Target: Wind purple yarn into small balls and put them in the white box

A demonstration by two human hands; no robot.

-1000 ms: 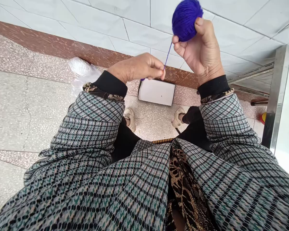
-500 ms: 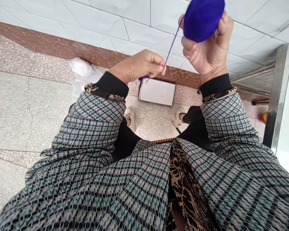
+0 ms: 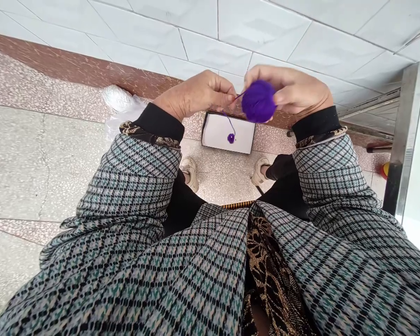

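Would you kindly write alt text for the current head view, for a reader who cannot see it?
A person's right hand holds a purple yarn ball, while the left hand pinches its strand close by. A thread runs from below the left hand to a small purple clump, seen against a white box on the floor, ahead of two shoes.

Yarn ball [image 3: 259, 101] in right grip [image 3: 296, 88], box [image 3: 213, 133] beyond shoes [image 3: 190, 172], bag [image 3: 121, 116] left

"Where's the yarn ball [image 3: 259, 101]?"
"Held up toward one o'clock, round, deep purple, wound."
"And its strand [image 3: 239, 96]?"
"Thin, leaving at ten o'clock; more runs to a small purple clump [image 3: 231, 138], seven o'clock from the ball."
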